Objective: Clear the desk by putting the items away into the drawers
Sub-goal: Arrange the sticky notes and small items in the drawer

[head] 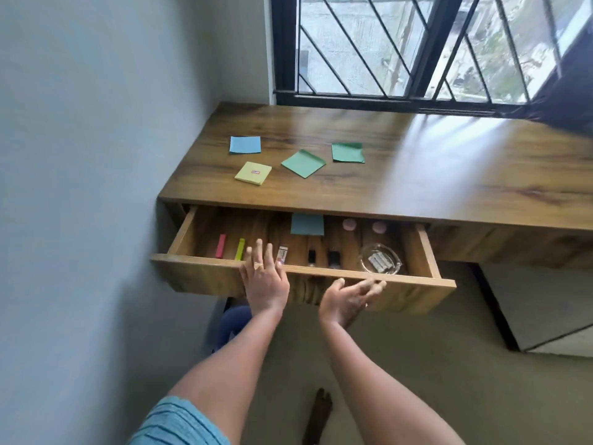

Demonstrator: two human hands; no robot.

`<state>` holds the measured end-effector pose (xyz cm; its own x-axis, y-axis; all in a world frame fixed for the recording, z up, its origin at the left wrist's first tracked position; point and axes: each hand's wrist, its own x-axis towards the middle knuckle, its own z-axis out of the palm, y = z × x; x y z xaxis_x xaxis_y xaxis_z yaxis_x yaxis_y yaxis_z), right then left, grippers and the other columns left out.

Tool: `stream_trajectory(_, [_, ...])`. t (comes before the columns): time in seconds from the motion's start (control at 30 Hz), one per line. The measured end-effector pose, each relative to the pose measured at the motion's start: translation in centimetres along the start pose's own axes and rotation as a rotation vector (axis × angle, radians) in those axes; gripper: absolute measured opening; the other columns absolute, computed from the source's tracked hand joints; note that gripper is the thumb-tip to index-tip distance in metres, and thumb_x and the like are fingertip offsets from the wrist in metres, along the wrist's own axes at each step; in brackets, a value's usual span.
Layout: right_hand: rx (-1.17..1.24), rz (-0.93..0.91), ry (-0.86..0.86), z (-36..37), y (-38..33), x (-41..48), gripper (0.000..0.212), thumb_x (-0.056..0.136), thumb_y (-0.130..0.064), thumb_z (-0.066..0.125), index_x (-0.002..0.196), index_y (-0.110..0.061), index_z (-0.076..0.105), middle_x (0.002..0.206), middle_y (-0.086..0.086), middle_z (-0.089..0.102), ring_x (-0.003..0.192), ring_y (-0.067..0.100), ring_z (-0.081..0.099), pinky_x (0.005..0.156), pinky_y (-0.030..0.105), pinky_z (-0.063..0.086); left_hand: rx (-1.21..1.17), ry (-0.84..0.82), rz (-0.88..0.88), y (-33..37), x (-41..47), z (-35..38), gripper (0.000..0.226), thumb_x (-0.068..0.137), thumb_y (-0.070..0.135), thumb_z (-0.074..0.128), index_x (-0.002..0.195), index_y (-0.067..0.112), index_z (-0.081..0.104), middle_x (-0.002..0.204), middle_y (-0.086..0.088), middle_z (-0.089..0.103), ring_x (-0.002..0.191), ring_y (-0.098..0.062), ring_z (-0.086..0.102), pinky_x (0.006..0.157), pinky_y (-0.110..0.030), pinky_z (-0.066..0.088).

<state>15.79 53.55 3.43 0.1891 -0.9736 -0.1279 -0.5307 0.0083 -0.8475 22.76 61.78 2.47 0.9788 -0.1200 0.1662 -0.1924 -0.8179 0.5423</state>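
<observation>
Head: drawer (401, 282) out; L hand (264, 279) flat over front edge, R hand (345, 298) loose, both empty.

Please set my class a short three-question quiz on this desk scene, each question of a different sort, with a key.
1. How many paper pads lie on top of the desk?
2. The glass dish lies at which part of the drawer? A. its left end B. its middle C. its right end
3. True or false: the drawer is pushed fully shut.
Key: 1 four; 2 C; 3 false.
</observation>
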Motion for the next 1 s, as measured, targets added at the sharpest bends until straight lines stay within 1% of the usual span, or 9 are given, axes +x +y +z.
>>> stream_trajectory(0.07, [-0.256, -0.369, -0.055, -0.8, 0.5, -0.6, 0.066, 0.09, -0.009, 0.047, 0.149, -0.005, 0.017, 0.158, 0.018, 0.0, 0.146, 0.033, 0.002, 0.119, 0.038, 0.007, 0.098, -0.082, 0.11, -0.6, 0.1, -0.3, 0.039, 0.1, 0.032, 0.033, 0.128, 0.019, 0.056, 0.135, -0.001, 0.055, 0.132, -0.018, 0.04, 0.115, -0.036, 0.022])
stream_trajectory(0.13, [-0.487, -0.591, -0.2, -1.7, 0.9, -0.3, 0.066, 0.089, -0.008, 0.042, 0.15, -0.01, 0.015, 0.159, 0.014, 0.002, 0.147, 0.027, -0.003, 0.12, 0.038, 0.001, 0.103, -0.161, 0.111, -0.4, -0.5, -1.5, 0.039, 0.1, 0.033, 0.03, 0.119, 0.018, 0.061, 0.122, 0.0, 0.062, 0.119, -0.017, 0.049, 0.105, -0.033, 0.035])
stream_trajectory(0.23, [-0.679, -0.76, -0.432, -2.8, 1.0, -0.5, 0.056, 0.088, -0.006, 0.037, 0.143, -0.007, 0.03, 0.151, 0.011, 0.03, 0.144, 0.024, 0.018, 0.12, 0.036, 0.009, 0.126, -0.266, 0.113, -0.7, -0.4, -3.0, 0.038, 0.1, 0.033, 0.03, 0.117, 0.018, 0.061, 0.117, -0.004, 0.061, 0.109, -0.018, 0.053, 0.093, -0.031, 0.044])
stream_trajectory(0.3, [-0.721, -0.777, -0.451, -3.6, 0.9, -0.6, 0.05, 0.085, -0.005, 0.037, 0.135, -0.006, 0.04, 0.139, 0.012, 0.045, 0.137, 0.025, 0.033, 0.119, 0.039, 0.013, 0.139, -0.308, 0.088, -0.7, -1.0, -3.7, 0.039, 0.1, 0.035, 0.03, 0.116, 0.017, 0.061, 0.116, -0.006, 0.06, 0.107, -0.019, 0.053, 0.09, -0.032, 0.045])
stream_trajectory(0.4, [-0.768, -0.792, -0.428, -4.8, 1.0, -1.5, 0.038, 0.085, -0.011, 0.038, 0.121, -0.007, 0.051, 0.122, 0.012, 0.059, 0.12, 0.028, 0.052, 0.117, 0.042, 0.019, 0.149, -0.251, 0.061, -0.7, -3.2, -4.1, 0.039, 0.099, 0.036, 0.033, 0.11, 0.014, 0.064, 0.109, -0.008, 0.062, 0.102, -0.02, 0.054, 0.085, -0.032, 0.046])
stream_trajectory(0.57, [-0.734, -0.868, -0.42, -6.8, 2.7, -3.7, 0.038, 0.094, -0.034, 0.04, 0.113, -0.007, 0.057, 0.108, 0.012, 0.065, 0.101, 0.029, 0.061, 0.097, 0.04, 0.047, 0.158, -0.196, 0.093, -2.0, -6.6, -5.1, 0.038, 0.099, 0.034, 0.035, 0.107, 0.013, 0.065, 0.106, -0.006, 0.064, 0.1, -0.019, 0.055, 0.083, -0.029, 0.046])
stream_trajectory(0.7, [-0.723, -0.869, -0.481, -8.8, 3.4, -4.9, 0.03, 0.098, -0.021, 0.034, 0.109, -0.006, 0.058, 0.104, 0.013, 0.066, 0.094, 0.028, 0.062, 0.082, 0.035, 0.051, 0.149, -0.269, 0.038, -2.2, -8.8, -6.5, 0.04, 0.1, 0.035, 0.032, 0.112, 0.014, 0.064, 0.111, -0.006, 0.061, 0.102, -0.019, 0.054, 0.082, -0.027, 0.044])
stream_trajectory(0.8, [-0.719, -0.847, -0.501, -10.0, 3.7, -6.0, 0.028, 0.097, -0.011, 0.036, 0.108, -0.006, 0.06, 0.101, 0.013, 0.067, 0.095, 0.028, 0.063, 0.081, 0.035, 0.051, 0.149, -0.316, 0.002, -2.5, -10.0, -7.3, 0.04, 0.101, 0.034, 0.031, 0.117, 0.014, 0.062, 0.114, -0.007, 0.06, 0.102, -0.018, 0.054, 0.079, -0.026, 0.04])
stream_trajectory(1.0, [-0.789, -0.845, -0.55, -11.9, 4.2, -7.5, 0.024, 0.096, -0.008, 0.041, 0.101, -0.007, 0.065, 0.098, 0.012, 0.069, 0.093, 0.028, 0.066, 0.078, 0.035, 0.053, 0.185, -0.387, -0.049, -2.9, -12.5, -8.8, 0.043, 0.1, 0.032, 0.03, 0.114, 0.009, 0.064, 0.115, -0.01, 0.06, 0.104, -0.023, 0.056, 0.087, -0.032, 0.045])
